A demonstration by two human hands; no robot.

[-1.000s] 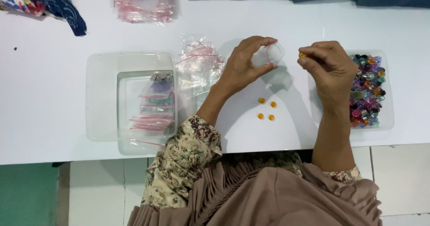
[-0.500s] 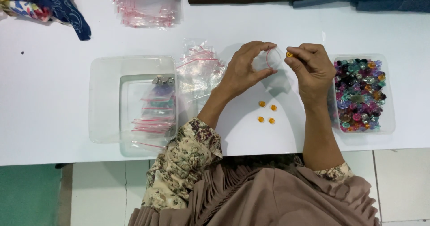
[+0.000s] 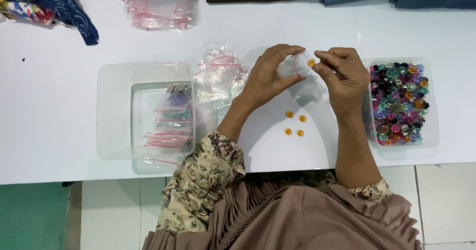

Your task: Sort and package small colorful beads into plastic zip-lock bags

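The left hand (image 3: 267, 79) held a small clear zip bag (image 3: 292, 65) pinched between thumb and fingers, with its red-lined mouth turned to the right. The right hand (image 3: 344, 76) gripped one orange bead (image 3: 311, 62) between thumb and forefinger, right at the bag's mouth. Both hands were raised above the white table (image 3: 59, 41), near its centre.

Judged from this position, the step in hand was loading the bead into the bag. The next move would call for holding the mouth open and steady while the bead was passed through the opening and let go inside.

The bag's long axis appeared to lie roughly left to right, closed end toward the left palm; the film was clear and crumpled, so its exact outline could not be told.

Four more orange beads (image 3: 294, 123) lay loose on the table, on the near side of the hands. To the right stood a clear tray of mixed coloured beads (image 3: 399, 101). Just left of the left wrist lay a heap of empty clear bags (image 3: 218, 79), and further left a clear container (image 3: 114, 111) held filled bags with red strips. More bags (image 3: 161, 7) were stacked at the far edge.
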